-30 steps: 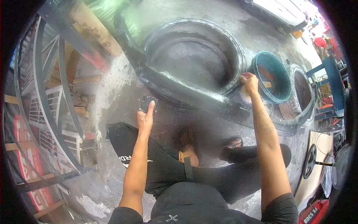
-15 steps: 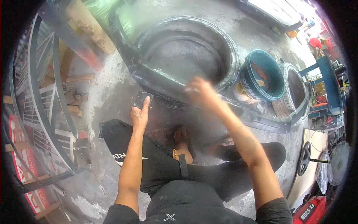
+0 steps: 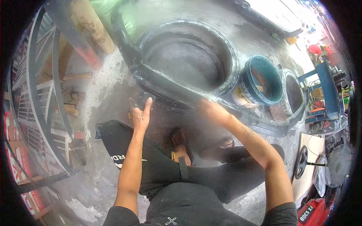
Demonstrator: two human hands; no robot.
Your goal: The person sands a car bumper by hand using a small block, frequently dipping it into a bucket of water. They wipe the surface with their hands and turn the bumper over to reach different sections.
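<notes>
My left hand (image 3: 141,116) is closed around a dark, flat-faced block (image 3: 145,98), with the thumb along its edge. It is beside the near side of a large tyre (image 3: 233,49) lying flat on the floor. Across the tyre's near rim rests a long, curved dark strip (image 3: 166,81), like a vehicle body trim piece, with whitish wet-looking patches. My right hand (image 3: 213,115) is at the near edge of this strip. Motion smears its fingers, so I cannot make out whether anything is in them.
A teal bucket (image 3: 276,86) stands right of the tyre, with pieces inside. Beyond it are a smaller tyre (image 3: 282,112) and a blue stand (image 3: 327,84). Metal frames (image 3: 57,86) and wood (image 3: 77,76) line the left. A fan (image 3: 338,165) stands at right.
My right hand has moved down towards me, from above the strip to its near edge. My left hand keeps its hold on the block. The view has shifted slightly.
</notes>
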